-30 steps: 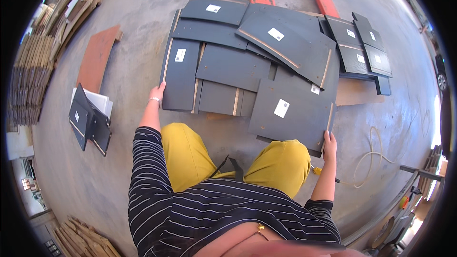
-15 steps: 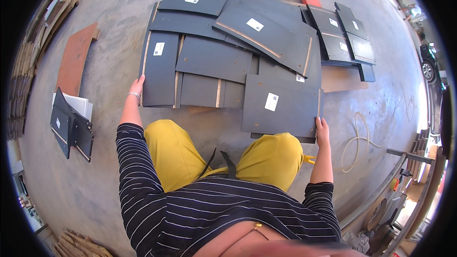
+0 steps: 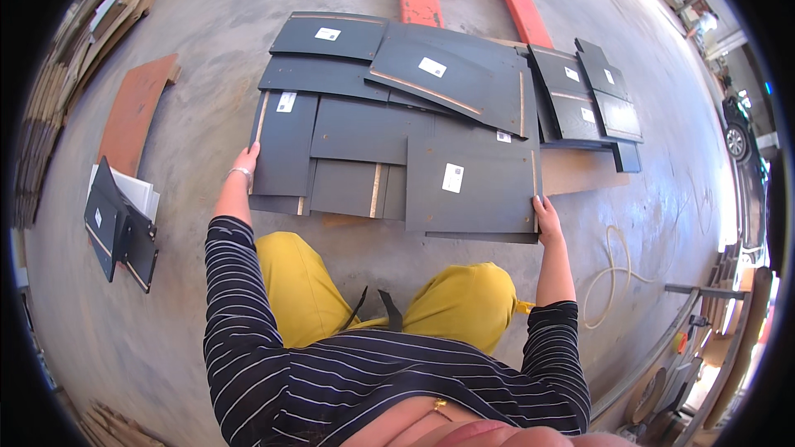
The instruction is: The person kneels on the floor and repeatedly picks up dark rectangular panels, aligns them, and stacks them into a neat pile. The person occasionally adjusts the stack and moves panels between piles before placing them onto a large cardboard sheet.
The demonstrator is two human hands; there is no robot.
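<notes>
A broad pile of black flat panels with white labels and bare chipboard edges lies before me. At its left side my left hand [image 3: 243, 167] is closed round the edge of a long black panel [image 3: 283, 149], thumb uppermost. On the near right my right hand [image 3: 546, 219] grips the right edge of a wide labelled black panel [image 3: 472, 190]. Another panel shows from under that one along its near edge. My fingertips beneath the panels are hidden. A tilted black panel [image 3: 451, 74] overlaps others at the far side of the pile.
Further black panels [image 3: 571, 99] lie right of the pile, over brown board [image 3: 584, 170]. Red forks [image 3: 422, 0] reach in from the far side. At left are a reddish-brown board [image 3: 137, 112] and black pieces [image 3: 120, 223]. A pale hose [image 3: 613, 273] curls on the floor at right.
Both hands have come closer together, pushing the left panel rightward and the right panel leftward, so the pile is narrower. My view has tilted up, showing more of the red forks.
</notes>
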